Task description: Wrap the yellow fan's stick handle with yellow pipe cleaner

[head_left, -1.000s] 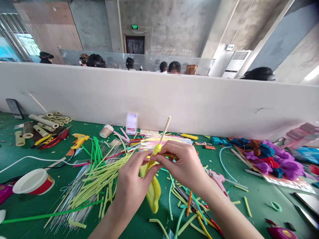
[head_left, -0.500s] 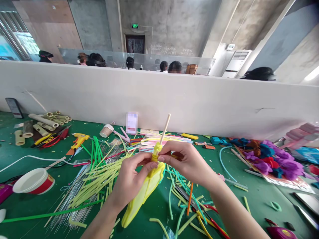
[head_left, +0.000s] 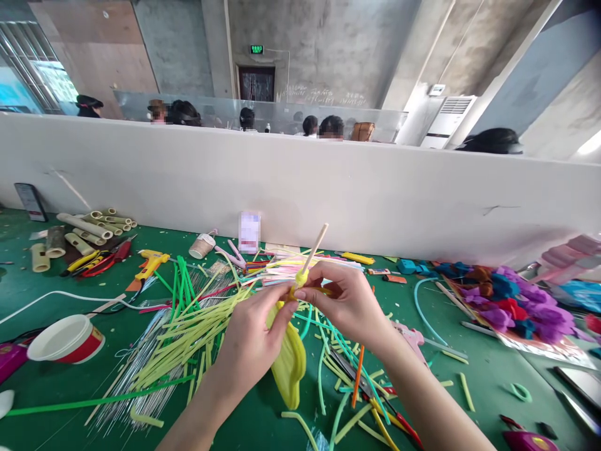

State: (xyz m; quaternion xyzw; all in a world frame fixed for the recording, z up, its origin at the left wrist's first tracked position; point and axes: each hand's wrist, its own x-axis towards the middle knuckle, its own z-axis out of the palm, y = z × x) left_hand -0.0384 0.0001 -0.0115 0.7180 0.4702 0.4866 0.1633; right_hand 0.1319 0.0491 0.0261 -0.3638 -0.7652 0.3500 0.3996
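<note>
A pale wooden stick (head_left: 315, 247) slants up between my hands, with yellow fuzzy wrapping (head_left: 302, 275) around its lower part. Below it hangs a long yellow petal-shaped piece (head_left: 290, 369), its upper end hidden by my fingers. My left hand (head_left: 256, 329) pinches the joint of stick and petal piece between thumb and fingers. Close against it, my right hand (head_left: 345, 304) is closed at the wrapping, thumb and forefinger on a yellow strip (head_left: 328, 290) that shows partly behind the fingers.
Yellow-green stems (head_left: 188, 338) and thin wires lie left of my hands. Scissors (head_left: 347, 369) rest among cut pieces at right. Further out are a paper cup (head_left: 66, 341), a yellow glue gun (head_left: 153, 264), a pink glue gun (head_left: 410, 338), bamboo tubes (head_left: 87, 225) and purple flowers (head_left: 521, 300). A white partition (head_left: 300, 181) stands behind.
The petal-shaped piece has swung from pointing down left to hanging nearly straight down, turned to another side. The stick leans slightly more right, and both hands have closed in on the joint.
</note>
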